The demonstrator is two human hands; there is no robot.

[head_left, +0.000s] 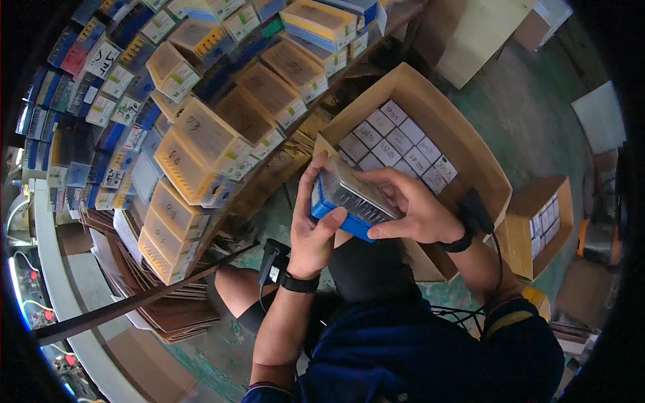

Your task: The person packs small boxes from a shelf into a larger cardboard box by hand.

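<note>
Between my two hands is a small plastic case point(349, 205) with a blue base and a clear top, tilted; thin dark pieces show inside it. My left hand point(312, 232) grips its left side, with the thumb on the blue front edge and the fingers up behind. From the right, my right hand point(416, 208) closes on the other end, its thumb at the lower corner and its fingers along the top. Just beyond the hands an open cardboard carton point(474, 138) holds rows of small white boxes point(400, 141) with handwriting on their tops.
To the left, stacked yellow-and-clear cases point(208, 131) and blue ones fill a sloping bench or shelf. A smaller carton point(517, 235) with white boxes stands on the green floor at right. Flattened cardboard point(164, 312) leans below a dark bar point(134, 303) at lower left.
</note>
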